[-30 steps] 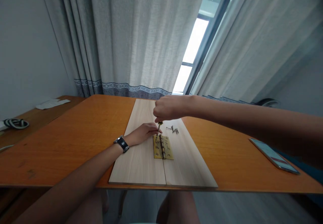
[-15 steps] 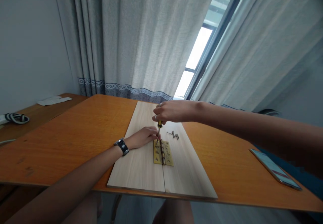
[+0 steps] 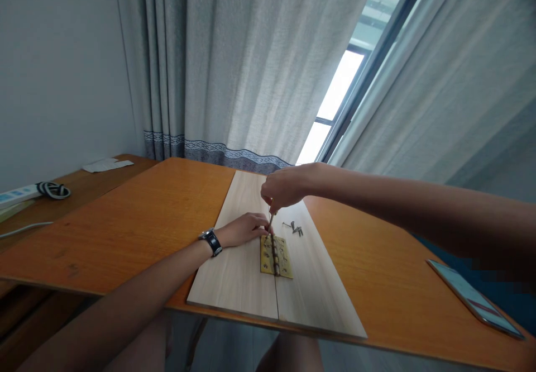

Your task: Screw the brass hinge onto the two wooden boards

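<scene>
My right hand (image 3: 285, 189) is shut on a slim yellow-handled screwdriver (image 3: 271, 219), whose shaft points down to the top of a brass door hinge (image 3: 276, 256). The hinge lies open and flat across the seam between two pale wooden boards (image 3: 234, 266). My left hand (image 3: 245, 229), with a black wristwatch above it, rests on the left board. Its fingertips meet the hinge's top edge beside the screwdriver tip, and whatever they pinch is too small to make out. Several loose screws (image 3: 295, 229) lie on the right board, just above the hinge.
The boards lie on an orange wooden table (image 3: 104, 238), with a smartphone (image 3: 473, 299) near its right edge. To the left stands a lower wooden desk (image 3: 84, 190) holding a power strip (image 3: 25, 193) and white paper (image 3: 108, 165). Long grey curtains hang behind.
My right hand has dropped closer to the hinge, bringing the screwdriver tip down to it. The whole view has shifted right and tilted as my head moved.
</scene>
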Action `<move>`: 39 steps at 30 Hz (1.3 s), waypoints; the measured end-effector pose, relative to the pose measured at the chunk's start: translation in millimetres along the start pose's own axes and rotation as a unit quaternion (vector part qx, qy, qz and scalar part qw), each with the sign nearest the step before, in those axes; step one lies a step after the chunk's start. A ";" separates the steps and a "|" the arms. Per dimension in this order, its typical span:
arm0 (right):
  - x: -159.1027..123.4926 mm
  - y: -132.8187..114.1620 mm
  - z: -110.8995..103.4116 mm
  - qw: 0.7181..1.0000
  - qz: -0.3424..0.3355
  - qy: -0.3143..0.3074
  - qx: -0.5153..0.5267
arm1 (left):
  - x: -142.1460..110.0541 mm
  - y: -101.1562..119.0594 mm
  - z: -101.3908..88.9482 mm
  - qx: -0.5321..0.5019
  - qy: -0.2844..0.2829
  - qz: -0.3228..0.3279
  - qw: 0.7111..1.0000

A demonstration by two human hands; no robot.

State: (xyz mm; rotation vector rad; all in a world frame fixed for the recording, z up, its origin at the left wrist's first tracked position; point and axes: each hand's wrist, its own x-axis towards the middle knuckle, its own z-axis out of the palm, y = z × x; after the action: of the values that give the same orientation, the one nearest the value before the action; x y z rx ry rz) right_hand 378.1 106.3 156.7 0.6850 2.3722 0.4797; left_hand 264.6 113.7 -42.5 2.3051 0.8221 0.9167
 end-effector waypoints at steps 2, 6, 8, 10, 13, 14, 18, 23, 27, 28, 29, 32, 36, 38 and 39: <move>0.2 1.5 -1.0 1.000 -0.023 0.004 -0.005 | 0.7 -1.3 0.7 -0.001 0.003 0.002 1.000; -2.6 9.2 7.6 0.984 -0.140 0.066 -0.086 | 1.1 -5.8 3.4 -0.018 0.010 0.000 1.000; -3.9 13.9 14.2 0.968 -0.189 0.104 -0.128 | 0.9 -7.7 4.0 -0.034 0.010 0.001 0.999; -5.2 17.9 19.5 0.962 -0.200 0.112 -0.146 | 0.7 -8.3 3.4 -0.041 0.003 0.007 0.999; -5.9 19.7 21.9 0.978 -0.152 0.080 -0.118 | 0.3 -6.2 1.3 -0.030 -0.003 0.003 1.000; -5.0 19.0 21.1 0.985 -0.127 0.065 -0.093 | 0.0 -4.9 0.7 -0.027 -0.002 -0.001 1.000; 6.3 13.8 13.9 0.999 -0.044 0.021 0.005 | -0.7 -1.1 -0.2 -0.031 0.009 -0.012 0.999; 9.4 11.0 7.4 0.998 -0.021 0.033 0.043 | 1.6 -3.3 1.2 -0.043 0.019 -0.007 0.999; -6.6 15.5 17.2 0.990 -0.111 0.082 -0.008 | 2.6 -5.5 2.0 -0.055 0.015 0.010 0.998; -10.0 17.6 21.5 0.984 -0.146 0.097 -0.042 | 2.5 -5.8 2.1 -0.060 0.012 0.015 0.998; -12.4 19.7 25.8 0.975 -0.178 0.112 -0.076 | 2.3 -5.9 2.1 -0.067 0.010 0.017 0.998; -13.9 23.3 35.6 0.954 -0.222 0.141 -0.144 | 1.4 -5.2 2.1 -0.090 0.013 0.015 0.996; -8.8 18.8 34.2 0.954 -0.196 0.140 -0.178 | 0.6 -1.0 1.5 -0.092 0.026 -0.006 0.995; -6.6 15.6 29.6 0.959 -0.177 0.131 -0.180 | 0.5 1.6 0.9 -0.081 0.033 -0.023 0.996; -5.9 14.5 27.2 0.961 -0.170 0.125 -0.178 | 0.6 2.7 0.6 -0.074 0.032 -0.030 0.996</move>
State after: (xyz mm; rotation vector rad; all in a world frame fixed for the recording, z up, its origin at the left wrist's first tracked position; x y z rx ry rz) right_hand 404.8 118.9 146.2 0.0517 2.4704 0.8506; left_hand 266.3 112.2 -40.9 2.1222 0.8165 0.9963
